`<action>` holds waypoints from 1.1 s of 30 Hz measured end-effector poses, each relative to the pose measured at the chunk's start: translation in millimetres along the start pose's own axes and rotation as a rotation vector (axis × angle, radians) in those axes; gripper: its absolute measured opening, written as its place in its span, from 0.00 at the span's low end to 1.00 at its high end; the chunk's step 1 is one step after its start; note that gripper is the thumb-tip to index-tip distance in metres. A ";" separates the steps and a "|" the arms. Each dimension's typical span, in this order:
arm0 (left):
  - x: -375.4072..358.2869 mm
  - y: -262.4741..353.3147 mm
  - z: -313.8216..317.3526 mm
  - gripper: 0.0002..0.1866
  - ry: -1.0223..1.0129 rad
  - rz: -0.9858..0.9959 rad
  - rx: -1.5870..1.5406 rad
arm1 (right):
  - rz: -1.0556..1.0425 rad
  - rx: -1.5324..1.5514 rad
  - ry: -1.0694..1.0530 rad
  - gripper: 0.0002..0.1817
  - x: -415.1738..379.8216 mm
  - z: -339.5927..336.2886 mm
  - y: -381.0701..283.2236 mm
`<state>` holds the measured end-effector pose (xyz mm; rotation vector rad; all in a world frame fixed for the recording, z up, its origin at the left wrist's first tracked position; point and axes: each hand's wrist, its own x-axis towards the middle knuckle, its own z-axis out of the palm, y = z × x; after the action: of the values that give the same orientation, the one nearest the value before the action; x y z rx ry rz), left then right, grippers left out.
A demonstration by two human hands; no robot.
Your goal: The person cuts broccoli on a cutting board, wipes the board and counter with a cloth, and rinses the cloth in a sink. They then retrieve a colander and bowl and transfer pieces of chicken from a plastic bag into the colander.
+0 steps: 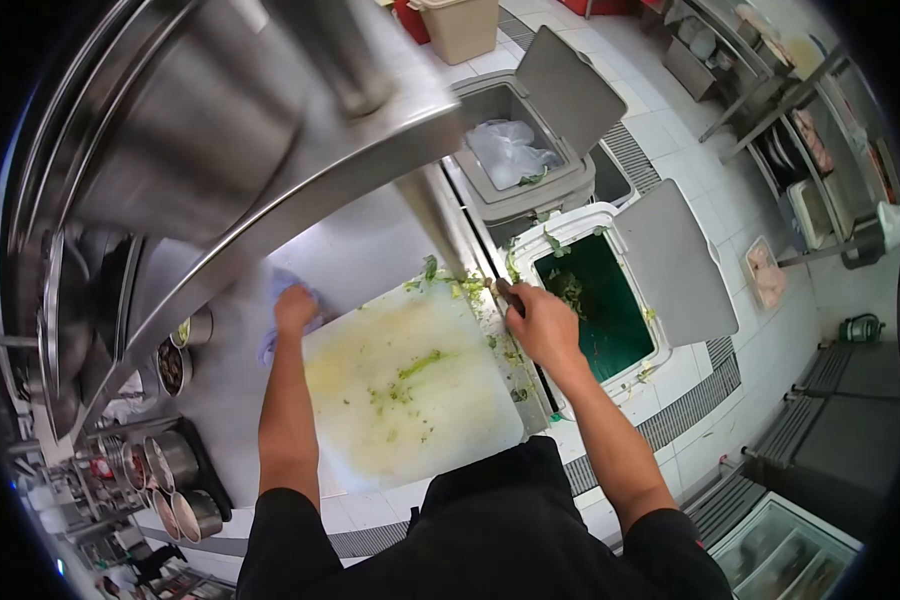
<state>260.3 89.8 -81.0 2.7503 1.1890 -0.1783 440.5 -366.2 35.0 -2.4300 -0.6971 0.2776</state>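
My left hand (295, 308) is closed on a bluish-purple cloth (282, 283), which lies bunched on the steel counter beside the board and looks slightly blurred. Fingers wrapped round a dark handle, my right hand (548, 325) holds what looks like a knife (510, 296) at the board's right edge; its blade is hard to make out. Between my arms lies a large white chopping board (370, 440), stained yellow-green. Green vegetable bits (395, 390) are scattered over its middle. More leafy scraps (460, 285) are heaped along its far right corner, near my right hand.
Right of the counter stands an open bin (625, 330) with a green inside and leaf scraps. Behind it, a grey bin (480, 110) holds a clear plastic bag. A steel shelf (370, 150) overhangs the counter's far side. Metal pots (175, 460) stand at left.
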 end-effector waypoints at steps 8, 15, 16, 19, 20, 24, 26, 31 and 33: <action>13.6 314.6 -7.7 0.06 -0.527 0.091 -1.307 | 0.043 0.102 0.075 0.11 -9.6 7.8 0.6; 29.7 244.0 -50.3 0.14 -0.464 0.080 -2.249 | 0.003 0.125 0.138 0.12 -6.5 10.4 1.4; 19.8 199.8 -70.7 0.18 -0.413 0.080 -2.278 | 0.004 0.129 0.156 0.13 -6.9 12.8 2.0; -35.9 58.9 -140.2 0.23 -0.179 0.009 -2.371 | 0.017 0.154 0.146 0.14 -5.9 15.1 2.8; -55.5 -1.5 -144.0 0.23 -0.036 0.162 -2.276 | 0.027 0.164 0.131 0.14 -5.0 14.9 3.0; -177.2 -150.5 -172.2 0.26 -0.061 0.002 -1.403 | 0.012 0.153 0.141 0.15 -2.9 15.9 2.0; -197.0 -184.3 -129.7 0.32 -0.130 -0.485 -1.133 | 0.014 0.139 0.157 0.15 -2.8 15.0 -1.0; -115.9 -238.5 34.2 0.38 0.177 -0.584 -0.160 | 0.016 0.114 0.195 0.15 -6.3 21.4 -1.1; -62.6 -192.7 32.7 0.37 0.170 -0.524 -0.080 | 0.033 0.104 0.174 0.16 -7.3 20.8 -2.1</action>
<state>75.1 170.0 -118.6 2.3648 1.8960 0.0529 426.4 -358.6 19.8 -2.3343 -0.5526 0.1099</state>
